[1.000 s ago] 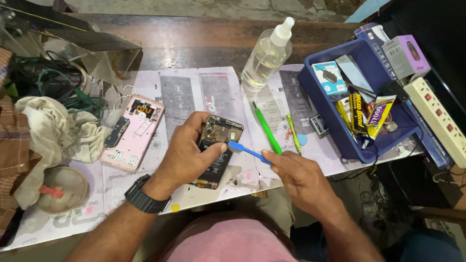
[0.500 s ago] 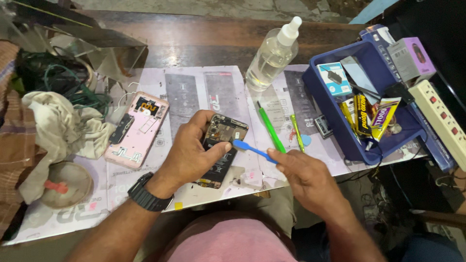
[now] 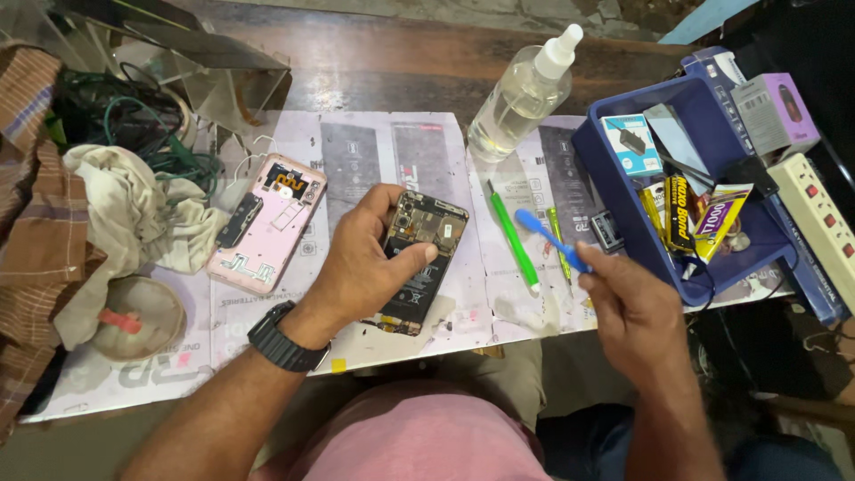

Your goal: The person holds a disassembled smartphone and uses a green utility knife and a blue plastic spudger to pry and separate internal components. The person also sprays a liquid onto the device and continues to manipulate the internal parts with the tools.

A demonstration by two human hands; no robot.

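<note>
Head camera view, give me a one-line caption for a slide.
Left hand grips an opened phone above the paper-covered table; right hand holds a blue pry tool.

One opened phone [image 3: 419, 258], one pink back cover [image 3: 267, 223], one spray bottle [image 3: 521, 98], two pry tools [image 3: 552, 239].

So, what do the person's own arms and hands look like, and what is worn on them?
Both forearms are bare, with no sleeves or gloves in view. The left hand has a black wristwatch with a wide dark band around its wrist. The right hand wears nothing on its wrist, and no rings show on the fingers.
</note>
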